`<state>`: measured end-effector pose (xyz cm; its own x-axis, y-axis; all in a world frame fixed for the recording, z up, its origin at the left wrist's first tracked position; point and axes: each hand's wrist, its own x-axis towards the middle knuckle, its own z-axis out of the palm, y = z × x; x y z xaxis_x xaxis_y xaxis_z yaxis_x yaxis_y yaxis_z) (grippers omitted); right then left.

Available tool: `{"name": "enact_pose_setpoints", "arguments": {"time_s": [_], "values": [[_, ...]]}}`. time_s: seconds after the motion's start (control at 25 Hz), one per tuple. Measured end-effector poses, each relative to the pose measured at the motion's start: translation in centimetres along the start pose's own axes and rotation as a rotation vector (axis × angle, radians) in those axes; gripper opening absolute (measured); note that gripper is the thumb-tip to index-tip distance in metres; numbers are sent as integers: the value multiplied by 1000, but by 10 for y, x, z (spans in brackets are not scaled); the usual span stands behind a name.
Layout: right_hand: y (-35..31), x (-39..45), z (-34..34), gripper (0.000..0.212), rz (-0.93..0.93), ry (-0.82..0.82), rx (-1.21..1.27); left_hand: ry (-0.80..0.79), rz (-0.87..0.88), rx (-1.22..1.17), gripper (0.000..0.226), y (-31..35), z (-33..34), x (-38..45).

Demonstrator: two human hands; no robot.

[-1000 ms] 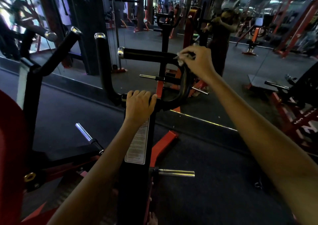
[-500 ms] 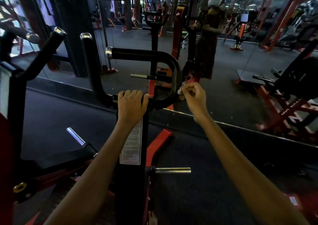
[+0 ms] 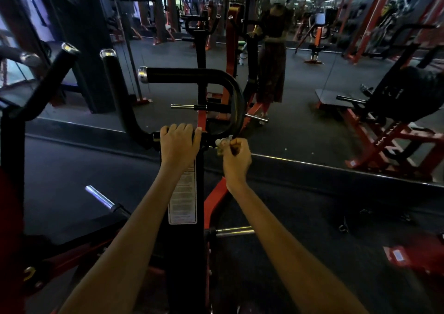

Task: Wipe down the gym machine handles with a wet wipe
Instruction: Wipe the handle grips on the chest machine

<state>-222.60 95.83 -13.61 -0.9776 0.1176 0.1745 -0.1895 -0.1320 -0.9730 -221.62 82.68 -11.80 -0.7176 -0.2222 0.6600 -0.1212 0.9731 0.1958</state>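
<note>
A black curved handle loops from a chrome-capped horizontal grip down to the machine's black post. My left hand is wrapped around the crossbar at the top of that post. My right hand pinches a crumpled white wet wipe against the lower end of the curved handle, just right of my left hand. A second upright black handle with a chrome cap rises to the left.
A wall mirror stands straight ahead, reflecting a person and red machines. Chrome weight pegs stick out low on both sides of the post. Another black handle arm angles up at far left. A red machine frame sits right.
My right hand has slid the wipe from the top of the curved handle down around the bend to its lower end. My left hand has kept its grip on the crossbar.
</note>
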Motion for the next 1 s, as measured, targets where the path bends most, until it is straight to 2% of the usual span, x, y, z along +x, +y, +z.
{"name": "enact_pose_setpoints", "arguments": {"time_s": [0.16,0.2,0.36,0.48,0.64,0.8,0.88,1.0], "values": [[1,-9,2,15,250,-305,121,-43,6,4,55,-1,-2,1],[-1,-11,0,13,272,-315,118,-59,10,7,56,-1,-3,1],[-9,-10,-17,15,337,-186,94,-107,27,-11,43,-4,-7,2],[-12,-8,-39,16,391,-213,50,-112,1,-11,42,-3,-6,2],[-23,-13,-81,17,358,-242,-73,-103,-79,16,48,17,-6,-18],[-29,-28,-121,19,291,-150,-205,-281,-97,-91,61,51,-20,-54],[-30,-39,-147,17,283,-100,-249,-363,-16,-141,65,72,-22,-84],[-28,-61,-190,17,323,-54,-324,-590,81,-160,66,106,-16,-132]]}}
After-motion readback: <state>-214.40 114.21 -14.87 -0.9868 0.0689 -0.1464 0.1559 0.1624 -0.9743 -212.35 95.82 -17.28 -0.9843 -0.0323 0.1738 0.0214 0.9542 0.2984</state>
